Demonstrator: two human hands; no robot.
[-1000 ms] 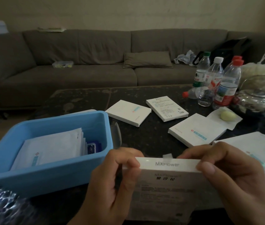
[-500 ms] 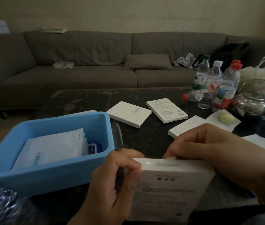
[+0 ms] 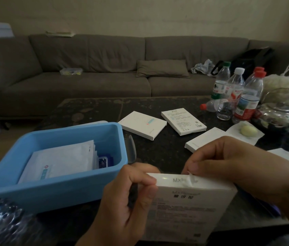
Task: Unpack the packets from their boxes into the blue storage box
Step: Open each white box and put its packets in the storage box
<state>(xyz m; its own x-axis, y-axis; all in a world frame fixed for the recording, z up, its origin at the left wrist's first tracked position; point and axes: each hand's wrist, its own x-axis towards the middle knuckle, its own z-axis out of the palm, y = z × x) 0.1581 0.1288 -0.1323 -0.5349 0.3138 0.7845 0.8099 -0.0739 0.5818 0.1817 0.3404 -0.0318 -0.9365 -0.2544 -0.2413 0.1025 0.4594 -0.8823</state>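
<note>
A white flat box [image 3: 189,203] stands upright near the table's front edge. My left hand [image 3: 127,197] grips its left top corner, thumb on the front. My right hand [image 3: 237,166] pinches the small clear seal sticker [image 3: 190,177] on the box's top edge, and the sticker is partly lifted. The blue storage box [image 3: 65,185] sits to the left and holds a stack of white packets [image 3: 60,160] and a small blue item [image 3: 103,160]. Three more white boxes lie on the table: one [image 3: 142,124], another [image 3: 183,120], and a third [image 3: 204,141] partly behind my right hand.
Several plastic water bottles [image 3: 246,96] and a glass teapot [image 3: 278,114] crowd the table's right side, with a yellowish lump on a tissue [image 3: 249,130]. A brown sofa [image 3: 104,68] runs behind the dark table [image 3: 157,148]. A crinkled plastic object [image 3: 0,222] lies at bottom left.
My right hand moved from the box's right corner to the middle of its top edge and has peeled up the seal sticker. My left hand keeps its grip.
</note>
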